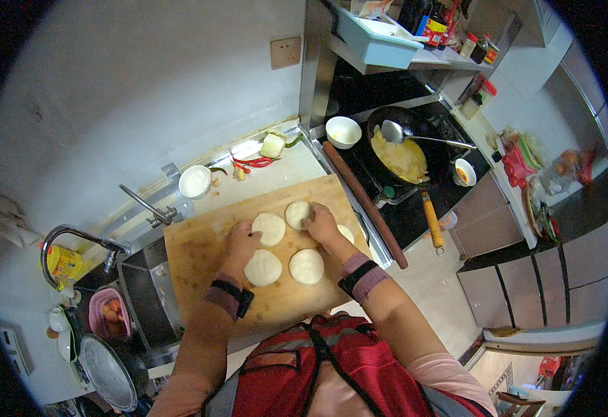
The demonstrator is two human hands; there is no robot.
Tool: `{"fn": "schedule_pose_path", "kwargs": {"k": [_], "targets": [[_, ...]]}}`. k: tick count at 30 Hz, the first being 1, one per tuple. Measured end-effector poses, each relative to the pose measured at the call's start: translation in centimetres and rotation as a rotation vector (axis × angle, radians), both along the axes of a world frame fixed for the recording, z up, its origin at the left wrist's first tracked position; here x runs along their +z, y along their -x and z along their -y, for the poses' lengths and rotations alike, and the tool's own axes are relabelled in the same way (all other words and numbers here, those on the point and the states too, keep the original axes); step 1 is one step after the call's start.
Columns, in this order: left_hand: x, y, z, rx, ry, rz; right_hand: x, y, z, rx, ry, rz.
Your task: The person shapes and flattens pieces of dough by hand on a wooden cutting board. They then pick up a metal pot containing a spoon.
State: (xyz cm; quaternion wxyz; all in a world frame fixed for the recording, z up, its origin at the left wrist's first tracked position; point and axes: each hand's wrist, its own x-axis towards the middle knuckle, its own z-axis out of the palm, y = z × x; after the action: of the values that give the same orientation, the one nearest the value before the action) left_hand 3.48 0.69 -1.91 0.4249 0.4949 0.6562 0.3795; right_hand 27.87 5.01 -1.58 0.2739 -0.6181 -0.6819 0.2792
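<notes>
Several flat rounds of pale dough lie on a large wooden cutting board. My left hand [241,244] touches the left edge of the upper-left dough round [269,229], its fingers bent. My right hand [322,221] has its fingers at the right edge of the upper-right dough round [298,215]. Below these lie a lower-left dough round [263,268] and a lower-right one [306,266]. Another round [345,234] is partly hidden behind my right wrist. The cutting board [199,229] reaches over the sink's edge.
A brown rolling pin [365,204] lies between board and stove. On the stove, a wok [397,146] holds pale food and a metal spatula [393,132]. Behind the board are a white bowl [195,182] and red chillies [254,162]. The sink [150,297] and faucet [77,229] stand left.
</notes>
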Motion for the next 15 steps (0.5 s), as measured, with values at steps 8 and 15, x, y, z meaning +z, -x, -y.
{"fn": "schedule_pose_path", "kwargs": {"k": [8,15], "targets": [[-3.2,1.4,1.3,-0.002,0.01,0.198,0.4,3.3,-3.1,-0.212,0.425,0.111],[-5.3,0.9,0.6,0.027,-0.048,0.179,-0.1,4.1,-0.7,-0.128,-0.002,0.002]]}}
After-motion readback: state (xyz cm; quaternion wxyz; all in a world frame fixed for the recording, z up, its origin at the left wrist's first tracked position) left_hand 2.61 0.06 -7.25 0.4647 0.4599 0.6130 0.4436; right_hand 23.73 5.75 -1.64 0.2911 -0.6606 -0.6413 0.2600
